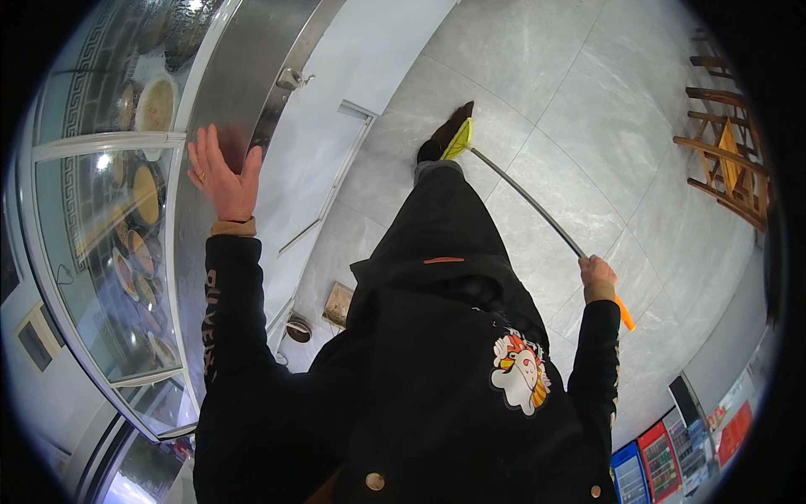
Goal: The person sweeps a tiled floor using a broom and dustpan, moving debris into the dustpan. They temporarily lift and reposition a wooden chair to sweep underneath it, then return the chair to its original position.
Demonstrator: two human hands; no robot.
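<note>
A broom with a metal handle [532, 203] slants across the tiled floor, its yellow-green head with dark bristles [454, 133] lying just beyond my foot. My right hand [597, 272] is closed round the upper part of the handle, close to its orange grip end [625, 314]. On the left, my left hand [227, 179] is spread over the stainless steel ledge [217, 82] of a glass-fronted display cabinet; whether it touches the metal I cannot tell. It holds nothing, and a ring shows on one finger.
Plates of food [146, 195] stand behind the cabinet glass. Wooden chairs [724, 151] are at the far right. A small square plate [339, 305] and a round dark opening or container [298, 329] lie by the cabinet base. Drinks fridges [658, 460] appear at the lower right.
</note>
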